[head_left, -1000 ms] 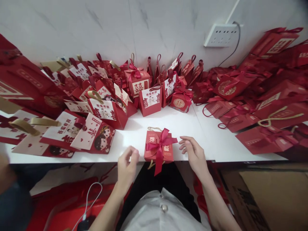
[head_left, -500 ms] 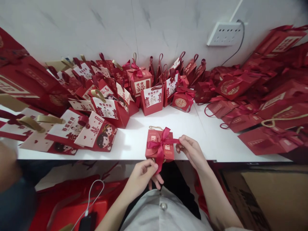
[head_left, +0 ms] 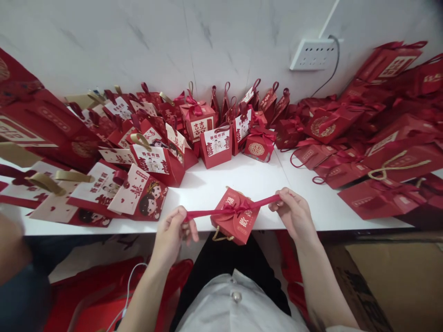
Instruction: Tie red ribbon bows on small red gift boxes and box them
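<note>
A small red gift box (head_left: 228, 226) with gold lettering lies turned at an angle at the front edge of the white table, a gold cord handle (head_left: 221, 236) showing on its near side. A dark red ribbon (head_left: 258, 203) crosses its top and is knotted in the middle. My left hand (head_left: 172, 233) pinches one ribbon end to the left of the box. To the right, my right hand (head_left: 293, 210) pinches the other end, level with the lid or a little above. The ribbon is stretched nearly straight between both hands.
Red and white gift boxes (head_left: 148, 161) stand crowded on the left and along the wall. More red boxes (head_left: 377, 196) are heaped at the right. A power strip (head_left: 313, 54) is on the wall. Another person's arm (head_left: 14, 258) is at the left edge.
My hands have moved apart, the left one to the left and up, the right one to the right, pulling the ribbon taut. The bow loops are gone and the box has turned.
</note>
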The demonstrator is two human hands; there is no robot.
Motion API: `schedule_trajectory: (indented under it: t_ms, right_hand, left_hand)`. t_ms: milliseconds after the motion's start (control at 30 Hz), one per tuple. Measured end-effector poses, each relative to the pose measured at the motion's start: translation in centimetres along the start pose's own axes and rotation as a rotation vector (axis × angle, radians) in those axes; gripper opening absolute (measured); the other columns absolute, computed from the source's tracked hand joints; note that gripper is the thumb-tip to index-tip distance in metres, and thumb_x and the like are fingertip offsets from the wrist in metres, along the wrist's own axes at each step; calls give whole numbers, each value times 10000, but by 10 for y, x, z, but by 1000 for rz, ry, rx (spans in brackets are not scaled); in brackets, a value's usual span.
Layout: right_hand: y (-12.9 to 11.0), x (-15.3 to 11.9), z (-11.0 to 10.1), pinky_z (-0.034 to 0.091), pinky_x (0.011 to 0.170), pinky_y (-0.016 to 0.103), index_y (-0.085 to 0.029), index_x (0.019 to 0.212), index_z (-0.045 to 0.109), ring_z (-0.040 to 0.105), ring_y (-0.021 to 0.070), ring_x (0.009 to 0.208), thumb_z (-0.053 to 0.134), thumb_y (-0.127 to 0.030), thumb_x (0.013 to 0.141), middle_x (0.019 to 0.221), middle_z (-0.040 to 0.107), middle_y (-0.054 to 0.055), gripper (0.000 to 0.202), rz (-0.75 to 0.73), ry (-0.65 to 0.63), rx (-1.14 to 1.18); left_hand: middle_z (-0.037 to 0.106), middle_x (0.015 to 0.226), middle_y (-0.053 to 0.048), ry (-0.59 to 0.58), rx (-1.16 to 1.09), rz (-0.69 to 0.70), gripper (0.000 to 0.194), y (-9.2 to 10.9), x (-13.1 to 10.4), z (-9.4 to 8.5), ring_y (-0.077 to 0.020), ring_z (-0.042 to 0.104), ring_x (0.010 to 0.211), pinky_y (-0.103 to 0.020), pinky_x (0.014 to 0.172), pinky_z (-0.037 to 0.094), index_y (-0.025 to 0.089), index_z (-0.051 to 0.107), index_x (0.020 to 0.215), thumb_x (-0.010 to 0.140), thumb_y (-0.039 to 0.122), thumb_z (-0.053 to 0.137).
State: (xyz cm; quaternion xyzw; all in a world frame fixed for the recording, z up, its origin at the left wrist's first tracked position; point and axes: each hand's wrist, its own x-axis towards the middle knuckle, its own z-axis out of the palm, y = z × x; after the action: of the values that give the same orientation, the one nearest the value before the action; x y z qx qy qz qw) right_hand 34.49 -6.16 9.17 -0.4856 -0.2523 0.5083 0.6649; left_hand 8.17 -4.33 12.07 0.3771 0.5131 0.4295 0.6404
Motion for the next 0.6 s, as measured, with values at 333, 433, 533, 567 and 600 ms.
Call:
schedule_trajectory:
  t_ms: [333,433,533,567,600]
  right_hand:
    - [-48,19,-13,458,477,223,-191,587,521,489,88,475,770,-313,619,507,452,-56,280,-283,134,77]
    - [-68,30,7,507,538,263,-201,621,565,595,136,595,758,-322,655,639,605,-5,230,-386,80,90]
    - [-88,36,43,549,687,328,-202,620,571,663,182,761,758,-372,666,796,691,25,256,-396,-113,93]
    - [-94,36,56,550,722,348,-200,619,576,671,187,765,756,-392,667,792,699,27,267,-394,-180,73]
    - [-99,36,69,548,736,359,-197,617,586,675,188,740,755,-412,665,759,701,28,277,-399,-235,39]
  left_hand:
    - [630,751,-1,167,-371,229,164,48,36,-10,-132,616,706,-159,426,435,181,536,648,609,278,661]
    - [606,664,24,17,-472,302,162,72,43,4,-135,620,730,-226,630,521,194,538,633,628,297,663]
    - [570,586,29,-181,-471,363,218,94,46,33,-124,587,635,-242,617,508,181,537,578,637,317,696]
    - [571,579,21,-245,-441,373,237,100,47,43,-123,575,605,-247,595,503,172,543,559,639,327,703]
    - [586,593,7,-296,-399,387,242,105,47,53,-126,571,595,-254,585,504,162,562,555,645,338,703]
